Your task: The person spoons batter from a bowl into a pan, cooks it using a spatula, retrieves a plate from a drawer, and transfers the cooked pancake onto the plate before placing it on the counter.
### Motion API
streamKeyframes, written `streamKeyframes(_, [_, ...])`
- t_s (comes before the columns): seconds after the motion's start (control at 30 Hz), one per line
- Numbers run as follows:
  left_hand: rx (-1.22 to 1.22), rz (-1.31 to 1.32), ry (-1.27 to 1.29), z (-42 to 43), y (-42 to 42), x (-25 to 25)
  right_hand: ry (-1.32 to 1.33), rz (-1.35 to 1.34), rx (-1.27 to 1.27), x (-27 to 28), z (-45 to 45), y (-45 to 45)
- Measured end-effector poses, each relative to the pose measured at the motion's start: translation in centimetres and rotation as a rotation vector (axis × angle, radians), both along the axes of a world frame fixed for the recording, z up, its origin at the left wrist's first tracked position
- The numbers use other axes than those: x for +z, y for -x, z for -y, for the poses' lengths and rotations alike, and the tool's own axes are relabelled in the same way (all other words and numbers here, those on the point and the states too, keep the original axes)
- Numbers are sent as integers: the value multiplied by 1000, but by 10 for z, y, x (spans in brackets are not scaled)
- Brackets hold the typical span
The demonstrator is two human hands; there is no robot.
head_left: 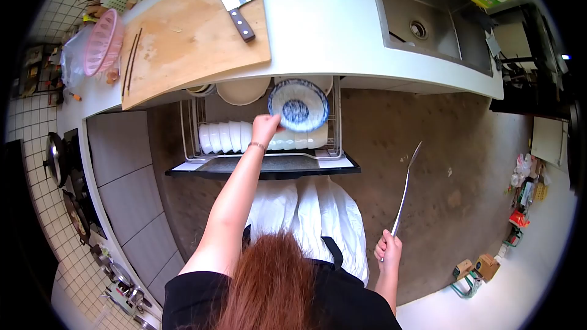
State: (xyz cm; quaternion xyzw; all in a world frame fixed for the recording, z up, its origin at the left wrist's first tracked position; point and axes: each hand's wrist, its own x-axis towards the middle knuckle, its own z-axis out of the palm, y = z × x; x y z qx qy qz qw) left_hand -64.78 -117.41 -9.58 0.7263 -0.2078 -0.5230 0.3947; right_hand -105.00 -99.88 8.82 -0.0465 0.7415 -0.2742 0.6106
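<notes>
My left hand (266, 131) is closed on the rim of a blue-and-white patterned bowl (312, 101), held over the open drawer. Beneath it, a row of white bowls (225, 137) stands on edge in the wire rack (335, 116); part of the row is hidden by my hand and the bowl. Low on the right, over the floor, my right hand (389, 249) is wrapped round the handle of a long metal spatula (405, 195). Its thin blade points up and away from me, seen nearly edge-on.
A wooden cutting board (183, 30) lies on the white counter (318, 18) with a cleaver (235, 0) and chopsticks (131, 61). A pink basket (104, 43) stands at its left. The sink (397, 12) is at the upper right. The drawer front (263, 171) juts out before my apron.
</notes>
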Motion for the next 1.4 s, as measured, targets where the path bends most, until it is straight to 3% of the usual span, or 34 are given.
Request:
streamKeyframes(0.07, [22,-57,-11,-32,-20,24,19,7,-5,-2,5,-1])
streamKeyframes(0.17, [88,-105,8,-57,-49,114,35,6,0,-4,11,2])
streamKeyframes(0.2, [-70,136,186,-68,-68,113,38,2,1,-3,13,2])
streamKeyframes(0.27, [317,-150,186,-59,-83,155,46,2,4,-5,14,2])
streamKeyframes(0.37, [371,-31,284,-34,-121,172,51,18,3,-4,17,0])
streamKeyframes(0.63, [607,23,414,36,-178,126,71,25,27,1,18,1])
streamKeyframes(0.93, [580,76,386,35,-179,84,69,-1,-30,0,15,16])
streamKeyframes(1.07, [657,78,212,28,-148,109,44,-4,-56,-1,14,20])
streamKeyframes(1.1, [618,105,218,21,-133,111,38,-12,-65,-2,13,20])
streamKeyframes(1.17, [258,432,393,5,-107,81,29,-33,-85,-6,9,21])
streamKeyframes(1.23, [97,364,499,2,-53,46,15,-9,-102,-7,6,21])
streamKeyframes(1.3, [-151,400,146,10,-8,25,-7,-7,-107,-6,0,22])
streamKeyframes(1.37, [-155,229,-66,26,19,-12,-27,-18,-101,-9,-5,23])
streamKeyframes(1.4, [-219,268,-159,36,24,-37,-47,-42,-88,-7,-7,21])
